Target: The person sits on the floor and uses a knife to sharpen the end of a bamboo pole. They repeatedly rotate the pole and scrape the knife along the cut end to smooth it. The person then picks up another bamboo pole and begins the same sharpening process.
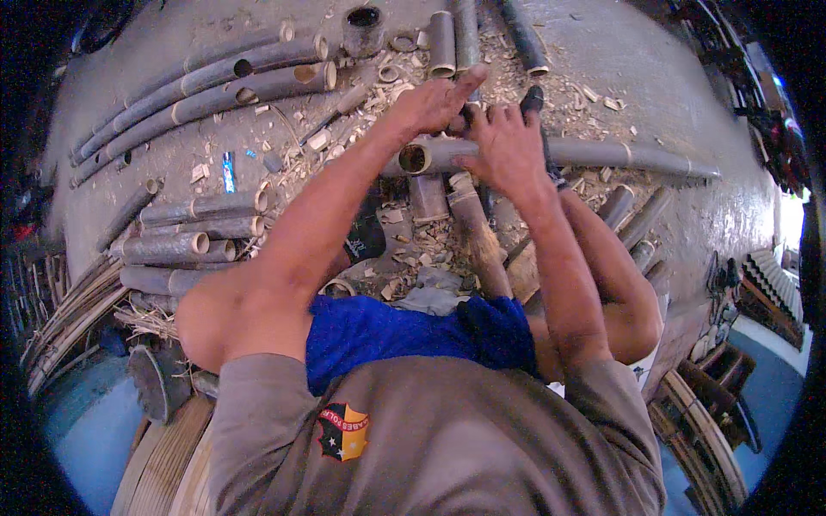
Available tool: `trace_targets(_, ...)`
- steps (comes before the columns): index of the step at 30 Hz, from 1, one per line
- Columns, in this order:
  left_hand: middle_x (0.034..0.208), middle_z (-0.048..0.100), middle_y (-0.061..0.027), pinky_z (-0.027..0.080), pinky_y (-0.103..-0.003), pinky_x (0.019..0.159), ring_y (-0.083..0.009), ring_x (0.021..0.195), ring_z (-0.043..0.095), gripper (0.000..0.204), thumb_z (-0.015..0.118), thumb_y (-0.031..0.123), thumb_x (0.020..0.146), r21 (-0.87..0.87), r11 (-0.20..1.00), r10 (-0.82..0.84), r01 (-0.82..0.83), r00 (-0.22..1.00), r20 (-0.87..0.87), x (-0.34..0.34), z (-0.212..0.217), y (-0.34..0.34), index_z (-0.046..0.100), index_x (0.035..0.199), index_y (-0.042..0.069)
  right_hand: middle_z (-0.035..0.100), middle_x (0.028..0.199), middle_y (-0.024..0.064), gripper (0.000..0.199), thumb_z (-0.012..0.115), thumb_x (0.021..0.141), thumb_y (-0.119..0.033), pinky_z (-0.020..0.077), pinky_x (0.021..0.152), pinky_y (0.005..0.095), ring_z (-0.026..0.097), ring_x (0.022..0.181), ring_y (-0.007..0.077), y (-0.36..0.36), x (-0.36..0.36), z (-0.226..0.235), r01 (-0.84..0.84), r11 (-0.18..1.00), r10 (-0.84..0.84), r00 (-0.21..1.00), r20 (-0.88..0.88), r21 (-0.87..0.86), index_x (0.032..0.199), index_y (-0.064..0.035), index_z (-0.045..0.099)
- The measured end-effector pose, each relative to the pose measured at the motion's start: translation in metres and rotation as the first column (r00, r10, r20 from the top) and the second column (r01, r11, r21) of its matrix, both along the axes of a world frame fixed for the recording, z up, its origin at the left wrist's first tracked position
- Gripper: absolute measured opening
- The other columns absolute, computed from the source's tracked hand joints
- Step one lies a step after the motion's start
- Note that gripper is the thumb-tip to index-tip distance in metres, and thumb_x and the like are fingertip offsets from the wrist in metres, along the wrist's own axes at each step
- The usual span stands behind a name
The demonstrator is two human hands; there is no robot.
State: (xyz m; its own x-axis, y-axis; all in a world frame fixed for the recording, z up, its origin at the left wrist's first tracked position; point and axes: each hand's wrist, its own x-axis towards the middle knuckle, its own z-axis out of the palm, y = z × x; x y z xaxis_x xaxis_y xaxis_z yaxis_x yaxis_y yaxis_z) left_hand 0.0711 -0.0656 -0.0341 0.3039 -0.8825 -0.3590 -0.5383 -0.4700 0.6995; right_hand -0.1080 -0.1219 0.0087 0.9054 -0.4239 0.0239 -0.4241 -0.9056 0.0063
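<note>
A grey-brown bamboo tube lies crosswise in front of me, its hollow end toward the left. Over its far side, near that end, my left hand reaches with a finger stretched out toward the far right. My right hand is over the tube, fingers spread forward and the thumb against its side. A small dark thing shows between my hands; its kind is unclear. Under the tube stand a short bamboo piece and a scraped bamboo pole. A dark-covered foot is just past my right hand.
Wood chips litter the floor. Long bamboo tubes with cut holes lie at the far left, shorter bamboo lengths nearer. More tubes lie ahead, beside a dark round container. Bamboo strips are heaped at the left.
</note>
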Motion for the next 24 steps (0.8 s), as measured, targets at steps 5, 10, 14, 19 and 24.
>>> trace_targets(5, 0.122, 0.068, -0.0243, 0.045, -0.047, 0.104, -0.0416, 0.113, 0.065, 0.070, 0.033, 0.060, 0.105, -0.233, 0.933, -0.210, 0.276, 0.938, 0.274, 0.053, 0.060, 0.018, 0.062, 0.132, 0.002, 0.070, 0.105, 0.0187, 0.048, 0.070, 0.090, -0.035, 0.0502, 0.093, 0.0401, 0.067, 0.098, 0.0313, 0.051, -0.033, -0.046, 0.329, 0.740, -0.376, 0.926, -0.044, 0.587, 0.127, -0.0062, 0.061)
trace_targets(10, 0.110, 0.070, -0.0216, 0.051, -0.047, 0.094, -0.0400, 0.103, 0.067, 0.044, 0.053, 0.046, 0.102, 0.035, 0.959, -0.239, 0.281, 0.737, 0.632, 0.100, 0.123, 0.120, 0.067, 0.128, 0.013, 0.068, 0.107, 0.0099, 0.038, 0.066, 0.094, -0.031, 0.0495, 0.086, 0.0361, 0.063, 0.098, 0.0208, 0.093, -0.074, -0.185, 0.054, 0.372, -0.672, 0.704, 0.229, 0.926, 0.121, -0.0044, 0.064)
trace_targets(14, 0.115, 0.070, -0.0209, 0.051, -0.047, 0.095, -0.0401, 0.107, 0.066, 0.052, 0.065, 0.047, 0.095, 0.230, 0.959, -0.268, 0.164, 0.787, 0.555, 0.084, 0.139, 0.187, 0.064, 0.132, 0.010, 0.071, 0.114, 0.0192, 0.053, 0.069, 0.089, -0.043, 0.0497, 0.088, 0.0426, 0.066, 0.100, 0.0313, 0.107, -0.074, -0.154, -0.046, 0.115, -0.752, 0.649, 0.117, 0.992, 0.117, 0.0023, 0.069)
trace_targets(19, 0.121, 0.067, -0.0190, 0.050, -0.048, 0.099, -0.0381, 0.114, 0.063, 0.061, 0.073, 0.050, 0.087, 0.019, 0.991, -0.113, 0.133, 0.748, 0.654, 0.082, 0.003, 0.224, 0.063, 0.131, 0.009, 0.073, 0.101, 0.0143, 0.049, 0.069, 0.091, -0.040, 0.0508, 0.084, 0.0368, 0.065, 0.092, 0.0229, 0.110, -0.071, -0.138, 0.118, 0.283, -0.816, 0.552, 0.174, 0.952, 0.114, 0.0029, 0.070)
trace_targets(24, 0.148, 0.048, -0.0148, 0.045, -0.051, 0.108, -0.0379, 0.136, 0.046, 0.082, 0.082, 0.043, 0.080, -0.009, 0.982, -0.138, 0.189, 0.748, 0.649, 0.009, -0.095, 0.175, 0.046, 0.148, 0.012, 0.069, 0.085, 0.0074, 0.037, 0.070, 0.092, -0.035, 0.0508, 0.072, 0.0350, 0.062, 0.078, 0.0177, 0.095, -0.090, -0.188, 0.007, 0.122, -0.796, 0.598, 0.094, 0.992, 0.104, 0.0001, 0.070)
